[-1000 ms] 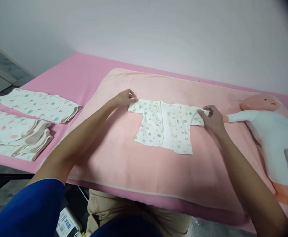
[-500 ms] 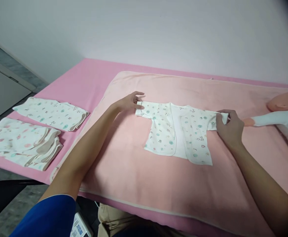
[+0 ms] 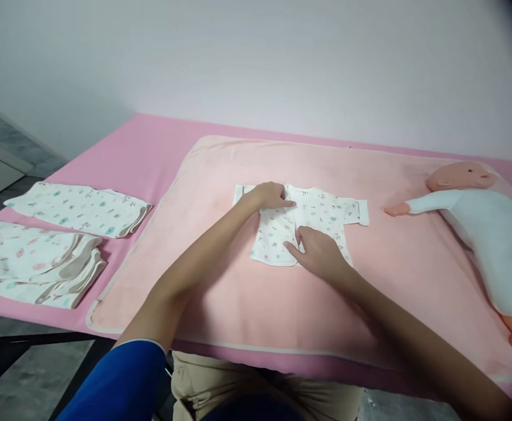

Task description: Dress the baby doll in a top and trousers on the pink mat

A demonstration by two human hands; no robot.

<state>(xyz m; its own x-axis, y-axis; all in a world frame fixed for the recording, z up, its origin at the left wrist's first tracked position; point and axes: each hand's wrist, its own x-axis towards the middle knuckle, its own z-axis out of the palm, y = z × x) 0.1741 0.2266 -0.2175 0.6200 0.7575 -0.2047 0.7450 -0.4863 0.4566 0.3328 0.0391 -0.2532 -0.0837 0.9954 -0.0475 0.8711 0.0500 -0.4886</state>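
A small white baby shirt [image 3: 276, 237] with a green and grey print lies spread flat on the peach blanket, its sleeves out to the sides. My left hand [image 3: 271, 196] rests over its upper left chest and part of the left sleeve, thumb apart from the fingers near the neckline. Lower down, my right hand [image 3: 320, 250] touches the shirt by the front opening, with a gap between thumb and fingers. That hand covers part of the lower right front. The two front panels meet near the middle. The right sleeve's white cuff is free of both hands.
Underneath is a peach blanket [image 3: 234, 316] on a pink-covered table [image 3: 151, 140]. Folded printed baby clothes [image 3: 78, 207] and a stacked pile of clothes [image 3: 32, 263] lie at left. A baby doll [image 3: 479, 234] in white lies at right. Behind rises a pale wall [image 3: 282, 70].
Both hands have left the sleeve ends and moved inward to the shirt's front. The front panels now sit closer together, hiding the white inside. The view has shifted, showing more of the doll.
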